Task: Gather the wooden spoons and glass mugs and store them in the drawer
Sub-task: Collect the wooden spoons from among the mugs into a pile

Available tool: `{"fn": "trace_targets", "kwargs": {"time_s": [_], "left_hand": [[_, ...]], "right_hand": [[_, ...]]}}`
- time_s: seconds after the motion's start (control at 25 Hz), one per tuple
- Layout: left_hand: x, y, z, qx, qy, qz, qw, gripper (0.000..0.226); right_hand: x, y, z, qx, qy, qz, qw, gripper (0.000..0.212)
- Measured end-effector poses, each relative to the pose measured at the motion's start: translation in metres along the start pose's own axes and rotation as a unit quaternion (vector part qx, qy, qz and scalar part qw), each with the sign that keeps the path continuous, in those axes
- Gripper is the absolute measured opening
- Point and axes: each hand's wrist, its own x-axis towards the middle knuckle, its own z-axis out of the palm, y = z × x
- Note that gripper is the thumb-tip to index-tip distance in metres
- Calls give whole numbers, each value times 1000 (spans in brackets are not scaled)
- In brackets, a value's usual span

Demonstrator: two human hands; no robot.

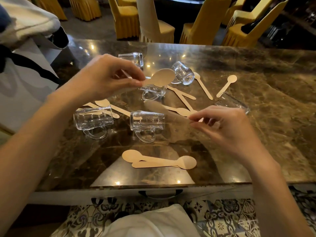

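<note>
My left hand [109, 77] pinches one wooden spoon [162, 76] by its handle, bowl pointing right. My right hand [227, 129] pinches a blurred spoon [153, 106] running leftward from my fingertips. The loose pair [159, 160] lies crosswise, nearer this hand.

**Setting: banquet hall / restaurant dining room**

Obs.: beyond the table stand several yellow-covered chairs [125, 17] with pleated skirts, set close together, and one beige-covered chair [150, 23] among them. The work surface is a polished brown marble top [273, 82], with ceiling lights mirrored in it as bright dots. A drawer [119, 194] with a dark handle [159, 196] sits under its near edge. Floor: ornate patterned tiles [222, 219]. Tableware in quantity on the top: glass mugs [147, 120], flat wooden spoons [159, 161]. Lighting dim and warm.
</note>
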Motion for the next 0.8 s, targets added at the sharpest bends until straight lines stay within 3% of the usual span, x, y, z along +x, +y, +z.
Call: {"fn": "trace_targets", "kwargs": {"time_s": [0.28, 0.52, 0.8], "left_hand": [[-40, 19, 40, -40, -148, -59, 987, 15], [-67, 7, 86, -37, -147, -105, 983, 13], [-73, -1, 113, 9, -166, -56, 985, 16]], "right_hand": [[-23, -17, 25, -25, -110, -33, 993, 14], [-46, -3, 51, -74, -67, -78, 992, 13], [-56, 7, 61, -64, -68, -86, 992, 6]]}}
